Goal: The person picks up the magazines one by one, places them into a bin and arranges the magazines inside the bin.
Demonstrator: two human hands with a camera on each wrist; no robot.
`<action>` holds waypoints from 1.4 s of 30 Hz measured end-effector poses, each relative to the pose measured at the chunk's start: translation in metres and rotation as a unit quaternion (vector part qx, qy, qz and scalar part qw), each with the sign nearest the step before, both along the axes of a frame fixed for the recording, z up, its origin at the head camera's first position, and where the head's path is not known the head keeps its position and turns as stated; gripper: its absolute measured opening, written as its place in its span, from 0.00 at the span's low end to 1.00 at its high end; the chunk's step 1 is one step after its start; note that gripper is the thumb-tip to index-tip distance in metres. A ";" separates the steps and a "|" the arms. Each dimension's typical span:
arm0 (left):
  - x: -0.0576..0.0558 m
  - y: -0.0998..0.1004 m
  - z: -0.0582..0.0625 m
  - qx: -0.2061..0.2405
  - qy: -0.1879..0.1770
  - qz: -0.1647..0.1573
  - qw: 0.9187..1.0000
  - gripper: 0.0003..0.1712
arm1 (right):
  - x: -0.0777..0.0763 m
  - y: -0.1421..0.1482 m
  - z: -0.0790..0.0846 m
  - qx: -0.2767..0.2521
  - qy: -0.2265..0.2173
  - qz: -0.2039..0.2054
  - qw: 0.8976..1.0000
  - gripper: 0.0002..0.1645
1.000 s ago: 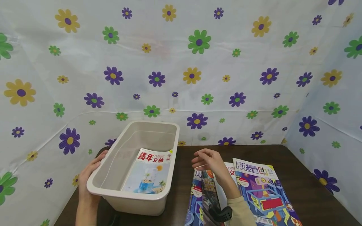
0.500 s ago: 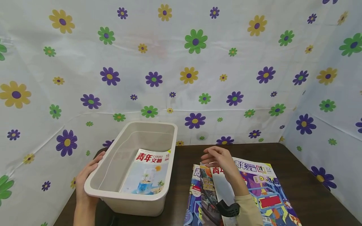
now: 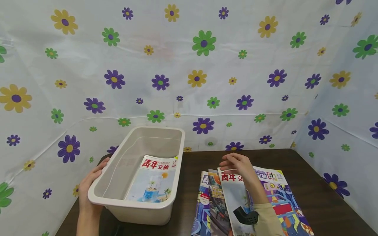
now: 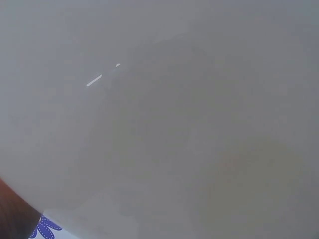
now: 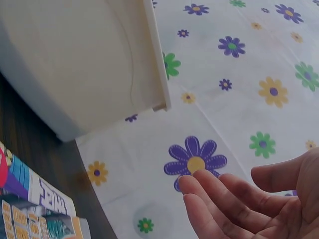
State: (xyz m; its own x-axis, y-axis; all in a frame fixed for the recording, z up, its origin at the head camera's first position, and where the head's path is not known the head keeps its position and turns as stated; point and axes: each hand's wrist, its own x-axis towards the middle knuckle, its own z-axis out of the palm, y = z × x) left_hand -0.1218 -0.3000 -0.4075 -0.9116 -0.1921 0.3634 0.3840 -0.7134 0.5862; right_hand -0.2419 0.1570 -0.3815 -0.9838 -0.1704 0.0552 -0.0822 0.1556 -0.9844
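A beige plastic tub (image 3: 141, 214) stands at the left of the table, a magazine (image 3: 156, 178) with a red title lying inside. My left hand (image 3: 90, 190) rests along the tub's left side, fingers extended below the rim and thumb hidden; the tub's pale outer wall (image 4: 164, 124) fills most of the left wrist view. My right hand (image 3: 237, 165) hovers over the fanned magazines, fingers loosely bent and holding nothing. Beneath it lie a light-covered magazine (image 3: 231, 193), a dark-covered magazine (image 3: 218, 203) and a purple magazine (image 3: 277, 191), partly hidden by my forearm.
A blue-purple magazine (image 3: 202, 209) forms the left end of the fan, right of the tub. The dark brown table (image 3: 322, 203) meets a flower-printed white sheet (image 3: 177, 65) hanging behind and at both sides.
My right hand has moved rightward over the magazines, uncovering more of the light-covered one, which now lies further over the purple one. My left hand and the tub stay together; the view shifts slightly.
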 end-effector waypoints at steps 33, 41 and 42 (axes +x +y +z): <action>0.002 0.002 0.002 -0.014 -0.063 0.062 0.996 0.23 | -0.006 0.055 -0.023 0.116 -0.038 -0.040 0.992 0.22; 0.003 0.002 0.002 -0.013 -0.075 0.068 0.995 0.22 | -0.007 0.068 -0.031 0.150 -0.042 -0.034 0.987 0.23; 0.003 0.002 0.002 -0.011 -0.078 0.068 0.995 0.21 | -0.007 0.069 -0.032 0.154 -0.043 -0.034 0.987 0.23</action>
